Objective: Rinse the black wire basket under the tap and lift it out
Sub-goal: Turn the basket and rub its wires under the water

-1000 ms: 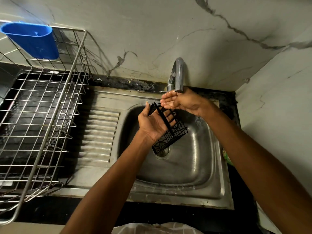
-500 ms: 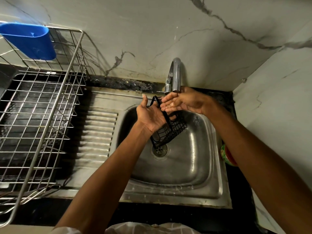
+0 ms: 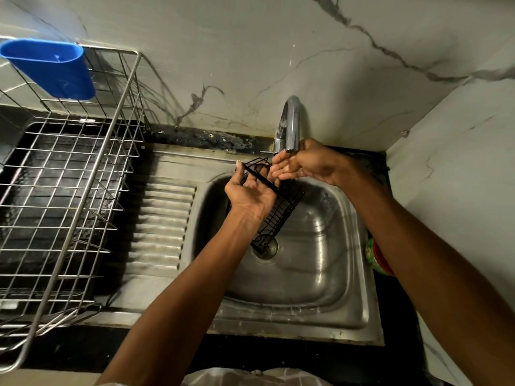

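The black wire basket [image 3: 278, 215] hangs tilted over the steel sink [image 3: 312, 288], its lower end above the drain [image 3: 267, 247]. My left hand [image 3: 249, 193] grips its upper rim, thumb over the top bar, fingers behind the wires. My right hand [image 3: 303, 164] is palm-up and wet just under the spout of the chrome tap [image 3: 289, 123], with its straight fingertips touching the basket's upper end. Any water stream is hidden by my right hand.
A steel wire dish rack [image 3: 69, 190] fills the left counter, with a blue plastic holder [image 3: 53, 68] hung on its back rail. The ribbed drainboard [image 3: 161, 227] lies between rack and bowl. A red-and-green object [image 3: 377, 259] sits at the sink's right edge. Marble walls close the back and right.
Both hands and the basket have risen toward the spout. The basket's lower end has tipped down over the drain, and my right hand's fingers have reached the basket's top.
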